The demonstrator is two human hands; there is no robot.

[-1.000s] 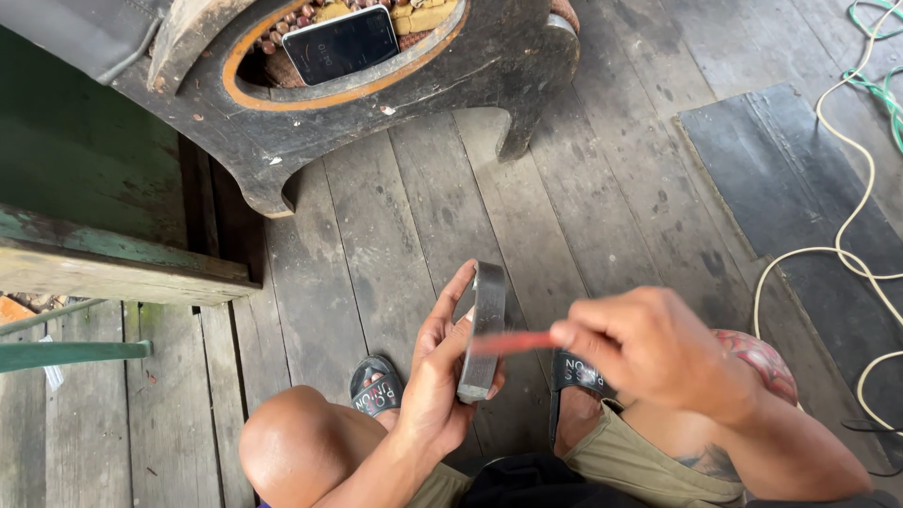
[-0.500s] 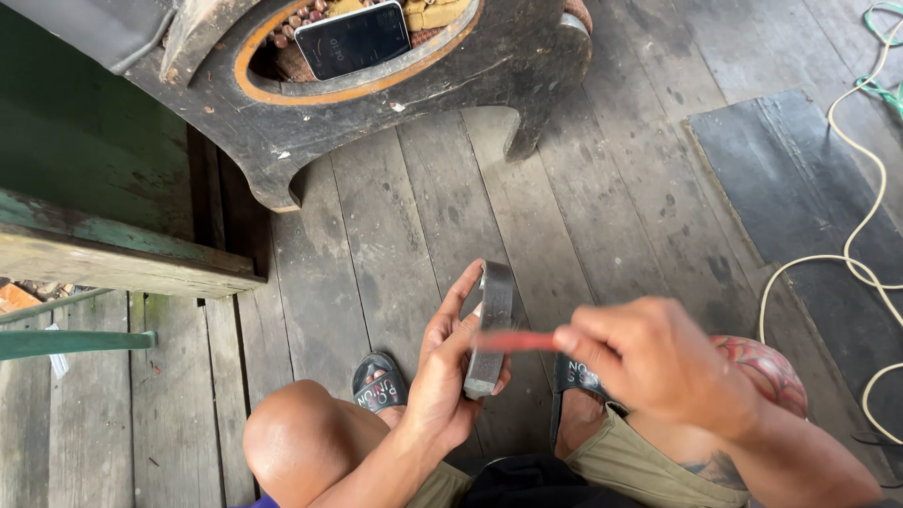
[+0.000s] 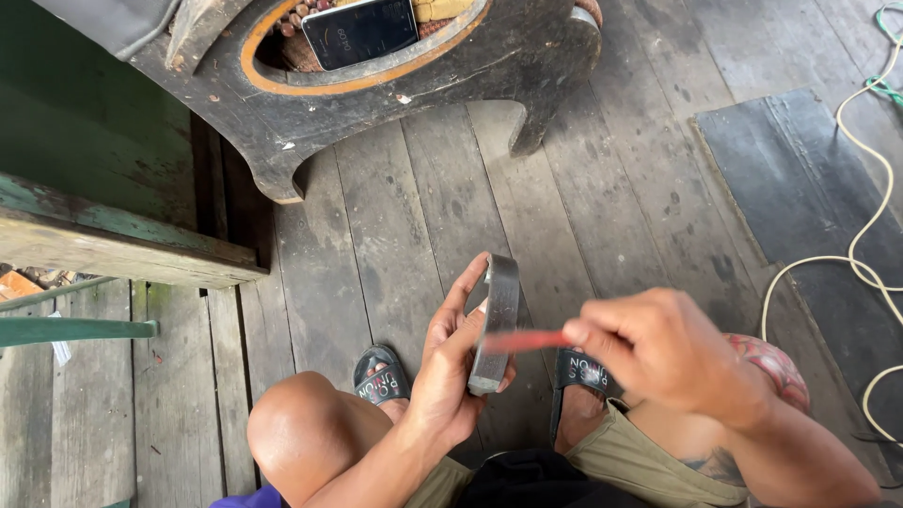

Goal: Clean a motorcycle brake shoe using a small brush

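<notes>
Above the plank floor, between the seated person's knees: one flat grey metal bar, held upright on edge. Left hand cradles it from 9 o'clock, fingers laid along its face and thumb closed on its lower half, apparently to steady it. Right hand at 3 o'clock, fingers pinched shut on a thin red strip; the strip's tip touches the bar's edge crosswise, which looks like a rubbing or filing hold, though the strip is blurred. Beneath the hands: two dark sandals on the person's feet. At 12 o'clock, well apart: a dark carved wooden stand with an orange-rimmed hollow holding a phone. At 9 o'clock: a green bench. At 3 o'clock: a dark mat and a pale cord. Nothing lies between the hands and the bar.
</notes>
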